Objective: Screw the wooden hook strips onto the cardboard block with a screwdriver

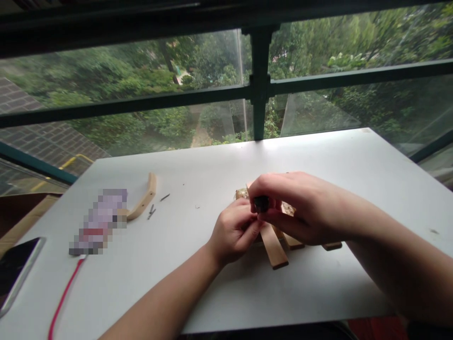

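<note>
A small wooden assembly of flat slats lies on the white table, its slats fanning out toward me. My left hand is closed, its fingers pinched on the assembly's near left part. My right hand curls over the top of it, with thumb and fingers pinching a small dark piece. Much of the assembly is hidden under both hands.
A loose curved wooden piece and a few small dark screws lie to the left. Beside them sits a blurred card with a red cord. A phone rests at the table's left edge. A window runs behind the table.
</note>
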Demonstrator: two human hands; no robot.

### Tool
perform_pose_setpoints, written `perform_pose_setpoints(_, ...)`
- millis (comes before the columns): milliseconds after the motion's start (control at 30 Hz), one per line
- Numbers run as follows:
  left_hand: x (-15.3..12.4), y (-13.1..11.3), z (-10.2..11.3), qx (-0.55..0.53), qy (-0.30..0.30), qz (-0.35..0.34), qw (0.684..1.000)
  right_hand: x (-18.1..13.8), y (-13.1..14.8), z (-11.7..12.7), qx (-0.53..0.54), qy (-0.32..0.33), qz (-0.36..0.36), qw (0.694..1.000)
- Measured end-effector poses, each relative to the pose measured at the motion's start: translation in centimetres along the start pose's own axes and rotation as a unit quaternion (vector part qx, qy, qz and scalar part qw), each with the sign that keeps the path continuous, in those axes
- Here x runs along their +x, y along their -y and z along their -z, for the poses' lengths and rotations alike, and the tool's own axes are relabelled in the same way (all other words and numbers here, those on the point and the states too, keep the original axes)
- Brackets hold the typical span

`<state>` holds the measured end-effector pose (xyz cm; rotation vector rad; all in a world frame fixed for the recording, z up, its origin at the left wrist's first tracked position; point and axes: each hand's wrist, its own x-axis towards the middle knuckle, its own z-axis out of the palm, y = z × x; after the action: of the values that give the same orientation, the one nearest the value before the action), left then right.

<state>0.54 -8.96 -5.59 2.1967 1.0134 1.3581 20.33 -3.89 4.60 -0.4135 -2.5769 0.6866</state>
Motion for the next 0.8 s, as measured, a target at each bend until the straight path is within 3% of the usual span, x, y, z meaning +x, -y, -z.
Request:
perform_pose_setpoints(167,0.32,0.07,-0.17,0.0,-0.022,-0.03,0.999,-0.15,0.01,-0.11,-0.011,-0.002,-0.006,1.0)
perform_pose_setpoints(500,0.15,0.39,-0.3,0.005,-0.024,-0.008,1.0,0.22,0.42,0.39,0.053,0.026,0.047,0.997)
perform_pose_setpoints(667,0.36,0.02,-0.09,0.006,-0.023,-0.021,1.0,0.09,0.04,0.38,0.022,0.037,-0.003,0.999)
perform_pose_setpoints(800,0.23,-0.23,0.05,0.026,-0.039,0.018,0.999,0.1,-0.29,0.11,0.019,0.025,-0.011,0.999)
